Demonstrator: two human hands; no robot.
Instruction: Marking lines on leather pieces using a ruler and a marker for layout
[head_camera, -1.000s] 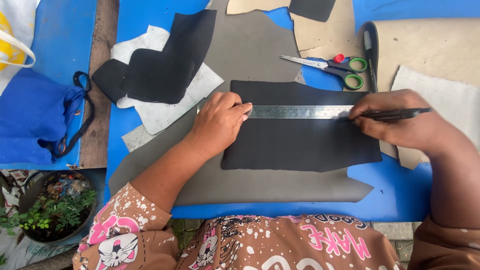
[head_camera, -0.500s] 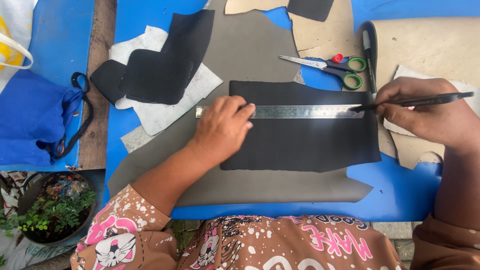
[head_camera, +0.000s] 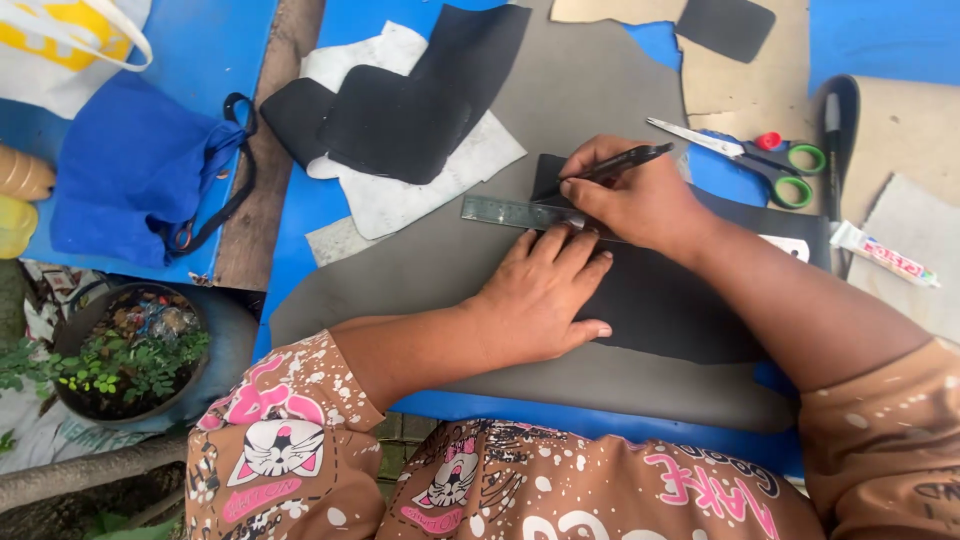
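**Pen at the ruler's edge, black sheet pinned**

My left hand (head_camera: 540, 300) lies flat, fingers spread, pressing on the black rectangular sheet of material (head_camera: 660, 310) and on the near edge of the narrow grey metal ruler (head_camera: 505, 212); it grips nothing, only pins. The ruler runs across the sheet's upper left corner and out onto the big grey sheet (head_camera: 420, 280) beneath. My right hand (head_camera: 635, 200) crosses over the left, fingers closed around a slim black pen (head_camera: 615, 165), its tip down at the ruler's far edge near the black sheet's corner.

Around: green-handled scissors with a red pivot (head_camera: 760, 155) lie just right of my right hand on the blue table covering (head_camera: 300, 210). A small white glue tube with red printing (head_camera: 885, 255) sits at the right, on pale card. Upper left, a curved black cut-out (head_camera: 420, 100) rests on white backing material (head_camera: 400, 195). A blue cloth pouch with black strap (head_camera: 140, 170) lies at far left, a white bag with a yellow patch (head_camera: 70, 40) above it.
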